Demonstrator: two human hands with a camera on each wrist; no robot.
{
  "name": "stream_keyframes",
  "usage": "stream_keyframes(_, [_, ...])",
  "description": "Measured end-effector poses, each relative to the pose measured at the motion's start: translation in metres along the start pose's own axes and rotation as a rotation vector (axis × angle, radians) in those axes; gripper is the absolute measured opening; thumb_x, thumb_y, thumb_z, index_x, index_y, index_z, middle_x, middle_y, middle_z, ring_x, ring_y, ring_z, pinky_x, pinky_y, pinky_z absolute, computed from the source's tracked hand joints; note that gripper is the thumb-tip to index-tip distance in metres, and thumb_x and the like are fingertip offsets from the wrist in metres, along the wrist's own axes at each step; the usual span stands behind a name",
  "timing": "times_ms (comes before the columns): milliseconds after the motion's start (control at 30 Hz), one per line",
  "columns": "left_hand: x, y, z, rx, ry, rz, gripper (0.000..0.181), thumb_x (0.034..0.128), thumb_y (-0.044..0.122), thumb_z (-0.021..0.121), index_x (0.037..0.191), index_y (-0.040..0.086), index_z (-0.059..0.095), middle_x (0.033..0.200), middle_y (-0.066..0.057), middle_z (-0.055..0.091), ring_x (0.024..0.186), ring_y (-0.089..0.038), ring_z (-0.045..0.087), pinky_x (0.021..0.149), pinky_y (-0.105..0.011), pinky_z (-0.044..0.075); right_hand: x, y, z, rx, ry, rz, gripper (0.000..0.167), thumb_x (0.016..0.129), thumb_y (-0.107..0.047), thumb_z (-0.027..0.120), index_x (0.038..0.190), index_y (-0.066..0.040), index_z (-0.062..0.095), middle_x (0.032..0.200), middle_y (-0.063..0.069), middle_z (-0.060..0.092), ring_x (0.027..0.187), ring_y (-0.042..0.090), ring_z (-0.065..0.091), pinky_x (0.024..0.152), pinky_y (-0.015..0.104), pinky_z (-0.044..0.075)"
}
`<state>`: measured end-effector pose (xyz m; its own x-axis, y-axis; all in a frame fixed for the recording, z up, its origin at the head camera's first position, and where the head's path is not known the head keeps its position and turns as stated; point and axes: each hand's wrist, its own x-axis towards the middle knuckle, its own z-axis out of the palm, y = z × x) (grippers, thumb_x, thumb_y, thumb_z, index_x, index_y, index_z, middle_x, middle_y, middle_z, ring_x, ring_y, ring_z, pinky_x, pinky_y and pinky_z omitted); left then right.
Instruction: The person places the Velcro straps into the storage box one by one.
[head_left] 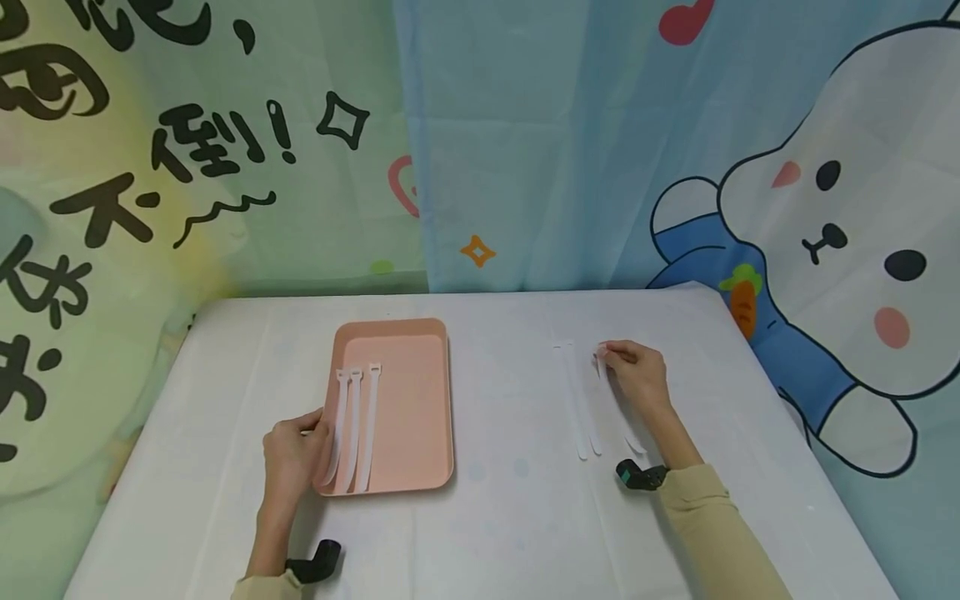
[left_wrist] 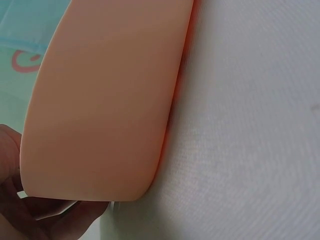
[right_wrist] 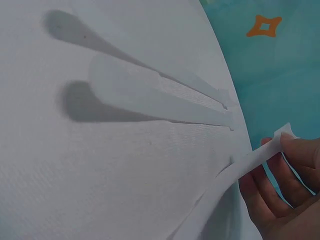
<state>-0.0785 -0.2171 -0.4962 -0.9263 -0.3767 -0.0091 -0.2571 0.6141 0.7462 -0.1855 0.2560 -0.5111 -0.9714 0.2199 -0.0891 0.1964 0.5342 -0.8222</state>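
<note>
Toward the right of the table, my right hand (head_left: 636, 375) pinches the narrow, wide-headed end of a white flat plastic strip (right_wrist: 227, 180) between thumb and fingers. The strip slants down toward the tabletop; a pale shape under it may be another strip or its shadow. Beside it lie two more white strips (right_wrist: 150, 92), each with a broad rounded end and a small T-shaped head. My left hand (head_left: 291, 454) grips the left rim of a pink rectangular tray (head_left: 412, 417); some fingers are hidden behind its wall. Three similar strips (head_left: 372, 425) lie side by side in the tray's left half.
A white cloth (head_left: 495, 525) covers the table. Behind it hangs a printed curtain (head_left: 525, 150) with a cartoon animal at the right and lettering at the left. Each wrist wears a black camera, the right camera (head_left: 640, 475) close to the cloth.
</note>
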Motion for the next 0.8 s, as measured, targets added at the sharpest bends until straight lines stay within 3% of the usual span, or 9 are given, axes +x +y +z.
stream_keyframes(267, [0.001, 0.0, -0.001, 0.003, -0.001, 0.001, 0.029, 0.0922, 0.006, 0.062, 0.115, -0.005, 0.075, 0.097, -0.029, 0.075, 0.066, -0.026, 0.071, 0.049, -0.024, 0.044, -0.001, -0.01, -0.011, 0.038, -0.024, -0.035, 0.037, 0.104, -0.024, 0.06, 0.13, 0.002, 0.067, 0.124, 0.024, 0.071, 0.095, 0.018, 0.07, 0.073, 0.016, 0.055])
stream_keyframes(467, [0.0, 0.0, 0.0, -0.001, 0.003, -0.003, 0.028, 0.0924, 0.006, 0.062, 0.115, -0.005, 0.075, 0.098, -0.029, 0.075, 0.066, -0.026, 0.071, 0.049, -0.025, 0.044, -0.003, -0.018, -0.019, 0.036, -0.022, -0.065, 0.039, 0.104, -0.027, 0.061, 0.128, 0.003, 0.069, 0.118, 0.024, 0.073, 0.081, 0.004, 0.066, 0.073, 0.022, 0.058])
stream_keyframes(800, [0.0, -0.001, 0.001, 0.004, -0.002, -0.003, 0.03, 0.0914, 0.006, 0.062, 0.115, -0.006, 0.074, 0.098, -0.03, 0.074, 0.061, -0.021, 0.067, 0.048, -0.025, 0.043, -0.008, -0.026, -0.026, 0.07, -0.011, -0.034, 0.043, 0.101, -0.034, 0.065, 0.128, 0.0, 0.07, 0.114, 0.022, 0.074, 0.076, 0.003, 0.066, 0.07, 0.022, 0.058])
